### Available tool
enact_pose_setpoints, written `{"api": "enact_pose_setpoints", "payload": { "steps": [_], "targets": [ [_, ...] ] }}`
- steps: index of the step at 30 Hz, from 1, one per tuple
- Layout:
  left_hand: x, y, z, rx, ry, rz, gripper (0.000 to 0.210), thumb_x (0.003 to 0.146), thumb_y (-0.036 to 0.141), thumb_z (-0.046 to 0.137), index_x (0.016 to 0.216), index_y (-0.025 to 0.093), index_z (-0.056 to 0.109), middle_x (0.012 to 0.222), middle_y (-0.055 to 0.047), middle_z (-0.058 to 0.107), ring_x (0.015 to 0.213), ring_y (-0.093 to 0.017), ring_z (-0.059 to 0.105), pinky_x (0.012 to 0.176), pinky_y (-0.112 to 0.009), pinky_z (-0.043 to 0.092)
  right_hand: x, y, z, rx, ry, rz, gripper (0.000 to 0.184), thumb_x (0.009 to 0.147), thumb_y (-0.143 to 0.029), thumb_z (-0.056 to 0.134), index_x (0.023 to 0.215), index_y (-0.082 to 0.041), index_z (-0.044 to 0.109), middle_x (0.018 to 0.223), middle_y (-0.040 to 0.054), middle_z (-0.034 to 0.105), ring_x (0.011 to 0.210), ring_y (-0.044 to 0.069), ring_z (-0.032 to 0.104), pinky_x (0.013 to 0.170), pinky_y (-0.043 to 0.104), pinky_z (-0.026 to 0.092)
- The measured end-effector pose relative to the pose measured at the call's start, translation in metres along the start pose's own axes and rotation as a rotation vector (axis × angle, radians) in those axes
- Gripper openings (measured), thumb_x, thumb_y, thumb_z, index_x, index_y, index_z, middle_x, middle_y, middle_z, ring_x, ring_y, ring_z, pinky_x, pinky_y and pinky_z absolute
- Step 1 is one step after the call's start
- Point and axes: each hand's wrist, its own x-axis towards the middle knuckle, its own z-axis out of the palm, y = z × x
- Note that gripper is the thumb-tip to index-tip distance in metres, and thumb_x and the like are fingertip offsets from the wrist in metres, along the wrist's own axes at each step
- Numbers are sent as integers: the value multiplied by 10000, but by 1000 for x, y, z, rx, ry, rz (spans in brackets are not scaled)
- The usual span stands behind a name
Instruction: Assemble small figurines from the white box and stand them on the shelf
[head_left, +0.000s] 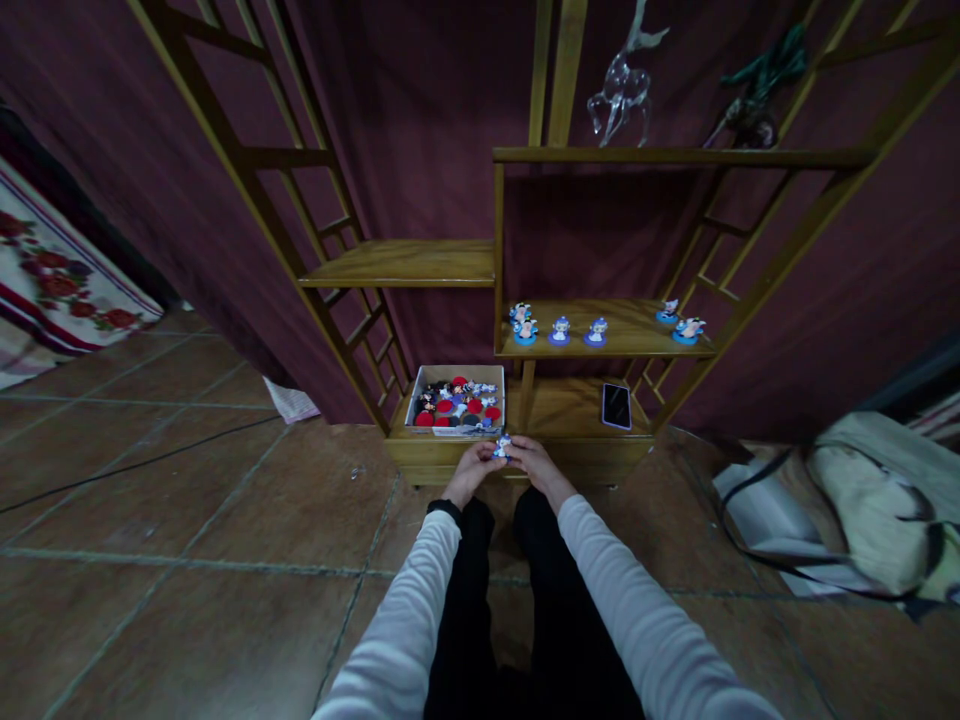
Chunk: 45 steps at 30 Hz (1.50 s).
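Observation:
Between my two hands is a small white and purple figurine, held upright in front of the low shelf. My left hand pinches it from the left, and my right hand grips its right side. Just behind my left hand stands a white cardboard box full of small figurines with red and dark round bases. On the shelf above, two purple-based figurines stand side by side near the middle. Blue-based figurines stand at that shelf's left end, and more blue-based figurines at its right end.
A phone lies on the low shelf to the right. A clear glass deer and a dark green ornament stand on the top shelf. Bags lie on the floor at right; a black cable crosses the tiles at left.

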Motion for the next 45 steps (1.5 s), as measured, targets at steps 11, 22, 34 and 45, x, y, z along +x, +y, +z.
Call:
{"api": "enact_pose_setpoints", "payload": {
  "steps": [11, 22, 34, 45],
  "targets": [
    [1, -3, -1, -102, -26, -76, 404, 526, 274, 801, 863, 130, 632, 804, -60, 657, 714, -134, 608, 713, -282, 463, -2, 0, -1, 49, 31, -14, 409, 517, -396, 777, 856, -190, 678, 905, 57, 695, 860, 199, 635, 786, 327, 477],
    [3, -5, -3, -13, -38, -23, 366, 532, 263, 792, 840, 138, 637, 730, -35, 653, 686, -131, 593, 728, -287, 450, 3, 2, -2, 21, 21, 16, 381, 537, -402, 757, 842, -193, 666, 833, 32, 679, 809, 167, 625, 787, 314, 466],
    [1, -1, -1, -8, -16, -26, 383, 510, 246, 799, 830, 137, 621, 703, -24, 644, 670, -131, 586, 725, -289, 447, 2, 3, -5, 22, -55, 1, 386, 509, -347, 775, 842, -182, 672, 882, 42, 685, 810, 164, 620, 776, 287, 455],
    [4, -6, 5, 85, 3, 98, 429, 441, 209, 808, 769, 158, 536, 697, 21, 597, 685, -121, 556, 708, -273, 423, 1, 2, 1, -26, -15, -34, 353, 550, -412, 749, 823, -207, 661, 799, 12, 679, 753, 169, 620, 683, 274, 453]
  ]
}}
